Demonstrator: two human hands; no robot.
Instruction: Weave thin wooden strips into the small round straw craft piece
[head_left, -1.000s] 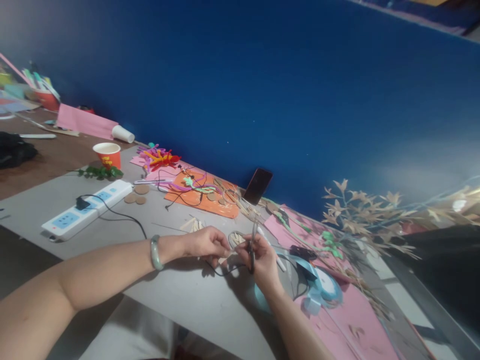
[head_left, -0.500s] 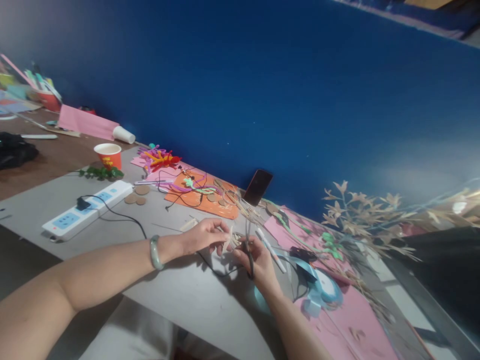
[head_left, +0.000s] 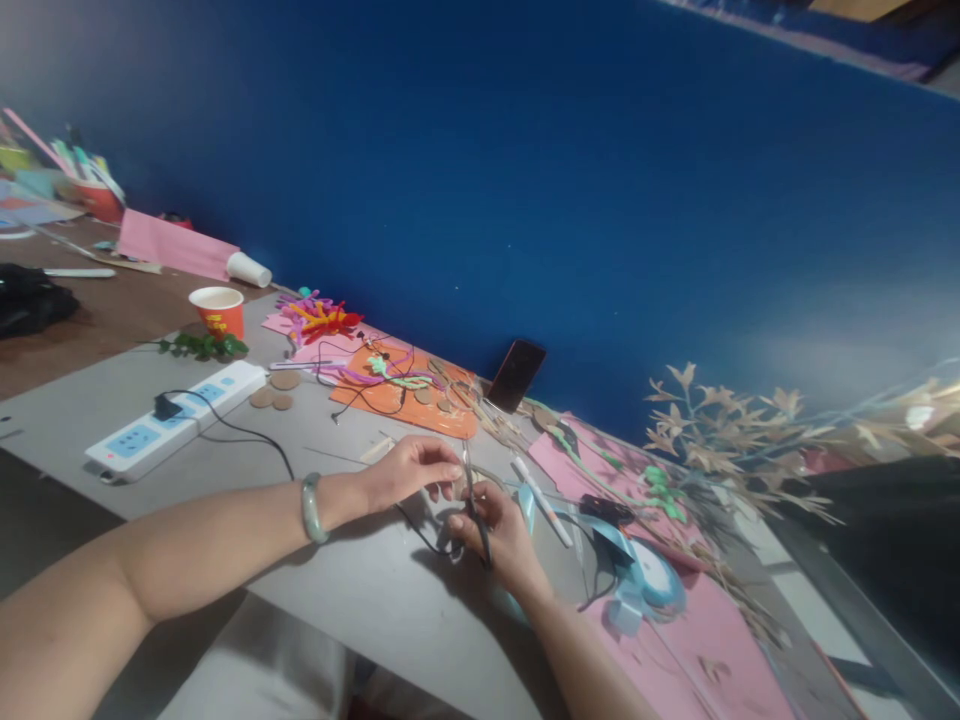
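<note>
My right hand (head_left: 504,535) grips scissors (head_left: 481,528) by their dark handle, with the narrow blades pointing up and away from me. Close beside the blades is my left hand (head_left: 416,468), its fingers curled and thumb pressed inward; whatever is between them is too small or hidden to make out. A pale green bangle (head_left: 313,507) circles the left wrist. Pale dried strips (head_left: 495,482) lie partly hidden behind my right fingers. To the right of that hand rests a white marker pen (head_left: 541,503).
A power strip (head_left: 180,418) with a plugged cable lies left, near a red paper cup (head_left: 217,312). Behind my hands are orange foam sheet (head_left: 450,418), colourful pipe cleaners (head_left: 322,318) and a propped phone (head_left: 516,375). Blue ribbon roll (head_left: 652,575) and dried branches (head_left: 697,410) occupy the right.
My right hand has shifted slightly left and down, and the scissor blades now stand nearer my left fingertips. The pale piece seen at my left fingertips is no longer visible there.
</note>
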